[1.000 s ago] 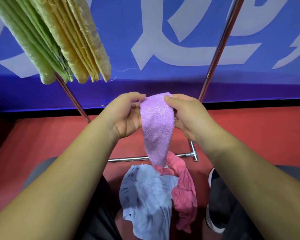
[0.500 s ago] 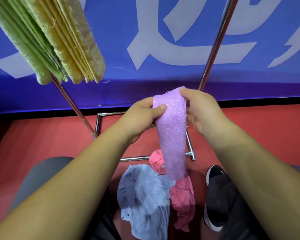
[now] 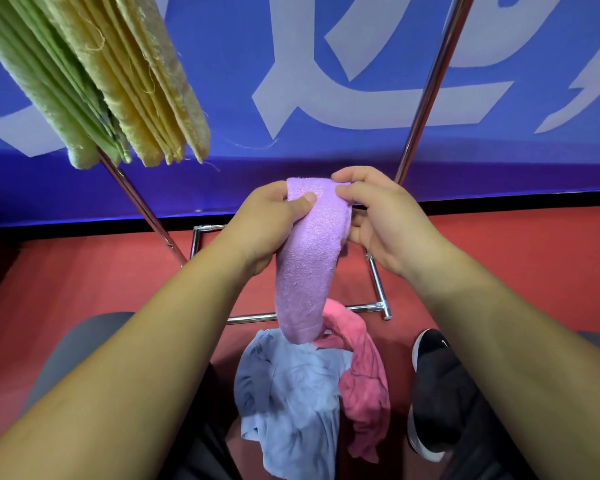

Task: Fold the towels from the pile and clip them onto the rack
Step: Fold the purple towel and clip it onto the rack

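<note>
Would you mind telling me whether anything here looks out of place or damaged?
Mostly tidy. The yellow towels hanging at upper left have frayed edges with loose threads, and the blue towel and pink towel lie crumpled on the floor.

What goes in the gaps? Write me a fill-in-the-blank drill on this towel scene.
1. Both hands hold the folded ____ towel.
2. On the floor beside the blue towel lies a ____ one.
3. The yellow towels hang next to the ____ ones.
4. The left hand pinches the towel's ____ end.

Missing words: purple; pink; green; top
</note>
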